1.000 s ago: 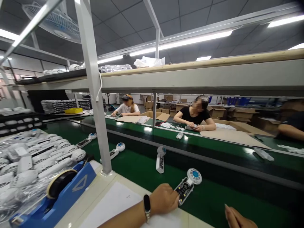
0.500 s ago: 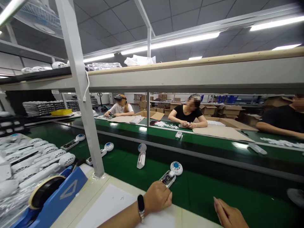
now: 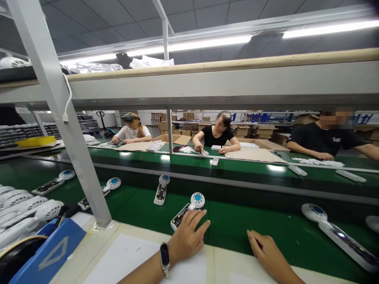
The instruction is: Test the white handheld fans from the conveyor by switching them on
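My left hand (image 3: 189, 232), with a dark-faced band on its wrist, is open with fingers spread. It reaches over the near edge of the green conveyor belt (image 3: 227, 221). Its fingertips are right at a white handheld fan (image 3: 179, 217), whose handle is uncovered and shows a circuit board; whether they touch it I cannot tell. The fan's round head has a blue centre. To the right, my right hand (image 3: 268, 252) hovers at the belt's edge, fingers loosely stretched, nothing visible in it. Another fan (image 3: 340, 234), with a small light glowing on its handle, lies farther right.
Several similar fans (image 3: 161, 191) lie along the belt to the left. A grey post (image 3: 68, 118) rises by a blue tape dispenser (image 3: 56, 252) and piled white fans (image 3: 26, 209). White paper (image 3: 121, 260) covers my bench. Co-workers (image 3: 217, 136) sit across the belt.
The view has turned to the right, bringing the lit fan in. My left hand has gone from curled at the fan's handle to spread. Across the belt, a co-worker's arm has reached out.
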A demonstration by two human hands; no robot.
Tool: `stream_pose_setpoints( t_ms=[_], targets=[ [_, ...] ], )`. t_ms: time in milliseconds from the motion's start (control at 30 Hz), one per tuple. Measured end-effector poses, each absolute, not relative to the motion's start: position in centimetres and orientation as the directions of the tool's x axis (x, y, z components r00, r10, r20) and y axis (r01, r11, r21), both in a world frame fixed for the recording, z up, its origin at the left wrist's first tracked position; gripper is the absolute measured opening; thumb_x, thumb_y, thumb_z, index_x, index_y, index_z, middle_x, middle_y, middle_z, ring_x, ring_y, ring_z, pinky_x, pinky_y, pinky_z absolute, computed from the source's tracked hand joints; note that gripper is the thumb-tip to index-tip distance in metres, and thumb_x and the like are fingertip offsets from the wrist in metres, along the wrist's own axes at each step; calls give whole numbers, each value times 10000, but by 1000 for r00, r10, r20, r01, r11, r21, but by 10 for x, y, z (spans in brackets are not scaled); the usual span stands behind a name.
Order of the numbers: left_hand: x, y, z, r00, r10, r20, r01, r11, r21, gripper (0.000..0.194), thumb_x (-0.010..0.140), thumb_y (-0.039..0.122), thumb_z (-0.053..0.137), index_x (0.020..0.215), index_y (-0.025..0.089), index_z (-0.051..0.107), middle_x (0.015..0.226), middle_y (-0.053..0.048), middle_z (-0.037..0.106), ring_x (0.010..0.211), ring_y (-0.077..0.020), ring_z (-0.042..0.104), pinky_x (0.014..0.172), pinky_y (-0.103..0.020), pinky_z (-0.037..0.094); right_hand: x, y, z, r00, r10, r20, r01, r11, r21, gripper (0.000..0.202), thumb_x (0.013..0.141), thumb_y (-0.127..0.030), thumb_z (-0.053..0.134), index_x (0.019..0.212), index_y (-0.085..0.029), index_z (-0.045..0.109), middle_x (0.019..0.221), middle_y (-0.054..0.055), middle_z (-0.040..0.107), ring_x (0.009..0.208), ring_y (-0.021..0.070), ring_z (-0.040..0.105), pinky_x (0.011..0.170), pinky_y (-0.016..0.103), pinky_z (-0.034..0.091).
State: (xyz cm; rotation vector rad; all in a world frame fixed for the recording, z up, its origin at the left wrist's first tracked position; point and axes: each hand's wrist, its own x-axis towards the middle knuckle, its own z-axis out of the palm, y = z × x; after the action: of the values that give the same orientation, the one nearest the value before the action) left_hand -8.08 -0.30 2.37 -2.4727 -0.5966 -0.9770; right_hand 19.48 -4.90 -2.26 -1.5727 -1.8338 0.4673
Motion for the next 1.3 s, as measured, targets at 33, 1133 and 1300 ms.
stream_pose_setpoints(
  t_ms=[33, 1133, 1300],
  targets=[
    [-81, -2, 23, 656, 234, 717, 530, -820, -217, 413, 712, 44, 400, 1107, 124, 492, 1196, -163, 500, 1128, -265, 435, 885, -471, 437, 195, -49, -22, -52, 965, 258, 730, 213, -650, 384, 894, -424, 259, 567, -235, 326, 467, -31, 416, 441, 144, 387, 495, 286, 292],
    [-83, 10, 16, 605, 255, 754, 554, -815, -168, 311, 794, 44, 344, 1012, 160, 534, 1098, -105, 580, 1030, -223, 540, 821, -368, 520, 187, -51, -6, -24, 942, 335, 787, 225, -575, 417, 902, -358, 288, 560, -197, 464, 483, -28, 493, 460, 119, 458, 530, 240, 328],
    [-84, 11, 16, 627, 237, 742, 538, -821, -193, 290, 800, 55, 353, 1004, 150, 535, 1085, -110, 582, 1032, -223, 534, 831, -367, 516, 187, -50, -6, -32, 939, 343, 789, 235, -568, 395, 901, -321, 295, 566, -195, 463, 496, -25, 488, 469, 120, 454, 507, 241, 300]
  ],
)
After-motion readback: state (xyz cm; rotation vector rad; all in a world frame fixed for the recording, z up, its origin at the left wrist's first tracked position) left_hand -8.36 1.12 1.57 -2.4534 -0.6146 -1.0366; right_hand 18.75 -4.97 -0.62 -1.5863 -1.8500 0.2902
